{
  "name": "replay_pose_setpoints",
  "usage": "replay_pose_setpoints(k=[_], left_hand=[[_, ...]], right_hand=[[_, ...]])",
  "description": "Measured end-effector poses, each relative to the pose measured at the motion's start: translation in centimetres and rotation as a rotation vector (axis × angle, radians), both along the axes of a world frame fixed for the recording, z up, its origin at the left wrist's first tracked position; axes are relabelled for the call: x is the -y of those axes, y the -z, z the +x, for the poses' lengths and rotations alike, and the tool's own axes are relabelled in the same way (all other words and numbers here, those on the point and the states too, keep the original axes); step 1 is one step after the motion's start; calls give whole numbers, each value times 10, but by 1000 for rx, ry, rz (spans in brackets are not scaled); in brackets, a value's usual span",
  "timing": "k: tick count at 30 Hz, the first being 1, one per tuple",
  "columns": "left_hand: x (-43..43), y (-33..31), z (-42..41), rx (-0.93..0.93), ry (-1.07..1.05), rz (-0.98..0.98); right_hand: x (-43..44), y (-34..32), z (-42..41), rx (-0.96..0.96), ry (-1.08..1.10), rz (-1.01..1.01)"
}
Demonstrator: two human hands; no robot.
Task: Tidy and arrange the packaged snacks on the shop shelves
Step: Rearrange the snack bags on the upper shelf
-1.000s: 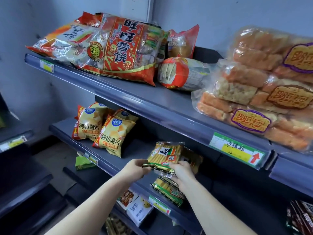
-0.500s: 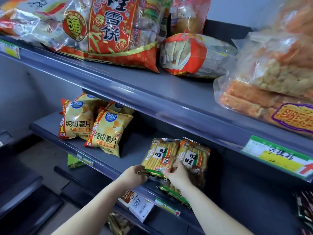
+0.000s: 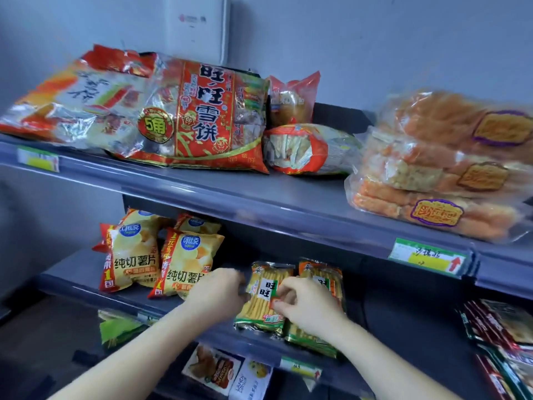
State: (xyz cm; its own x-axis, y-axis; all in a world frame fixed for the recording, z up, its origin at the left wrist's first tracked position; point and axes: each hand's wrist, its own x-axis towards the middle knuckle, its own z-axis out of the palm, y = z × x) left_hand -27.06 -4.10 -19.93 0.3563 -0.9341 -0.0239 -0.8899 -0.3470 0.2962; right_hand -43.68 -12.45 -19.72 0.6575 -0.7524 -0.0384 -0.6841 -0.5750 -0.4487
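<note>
Two green-and-gold packs of stick crackers stand side by side on the middle shelf [image 3: 86, 284]. My left hand [image 3: 219, 295] grips the left edge of the left cracker pack [image 3: 264, 295]. My right hand [image 3: 305, 304] pinches that same pack's right edge and covers part of the right cracker pack [image 3: 323, 278]. Another pack of the same kind lies flat beneath them [image 3: 308, 342]. Two yellow potato-chip bags [image 3: 135, 255] [image 3: 184, 264] lean upright just left of my left hand.
The top shelf [image 3: 259, 194] carries big red rice-cracker bags [image 3: 202, 116], a rolled red-and-white pack [image 3: 305, 148] and stacked orange pastry packs [image 3: 432, 174]. Boxes sit on the shelf below [image 3: 213, 368]. Dark packets fill the lower right [image 3: 501, 327]. Price tags line the shelf edges.
The left cracker pack went from held flat above the shelf to standing upright beside the right one. Both hands stayed on it, and the camera view tilted up.
</note>
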Motion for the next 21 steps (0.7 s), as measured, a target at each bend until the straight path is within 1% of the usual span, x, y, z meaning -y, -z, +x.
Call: replay_pose_setpoints(k=[3, 5, 8, 10, 12, 16, 19, 21], left_hand=[[-11, -45, 3, 147, 17, -125], [-15, -74, 3, 209, 33, -209], [-11, -110, 5, 261, 57, -319], [-5, -129, 7, 267, 62, -362], [2, -144, 9, 270, 66, -391], [15, -163, 11, 297, 53, -426], [22, -169, 13, 322, 51, -399], [25, -171, 14, 331, 53, -384]], right_hand=[[-17, -50, 2, 94, -31, -126], [-22, -84, 7, 206, -14, -203], [-13, -128, 18, 374, 35, -286], [3, -150, 26, 424, 87, -345], [22, -167, 35, 404, 165, -405], [51, -187, 44, 252, 323, -482], [60, -192, 51, 113, 366, -432], [68, -189, 55, 108, 381, -395]])
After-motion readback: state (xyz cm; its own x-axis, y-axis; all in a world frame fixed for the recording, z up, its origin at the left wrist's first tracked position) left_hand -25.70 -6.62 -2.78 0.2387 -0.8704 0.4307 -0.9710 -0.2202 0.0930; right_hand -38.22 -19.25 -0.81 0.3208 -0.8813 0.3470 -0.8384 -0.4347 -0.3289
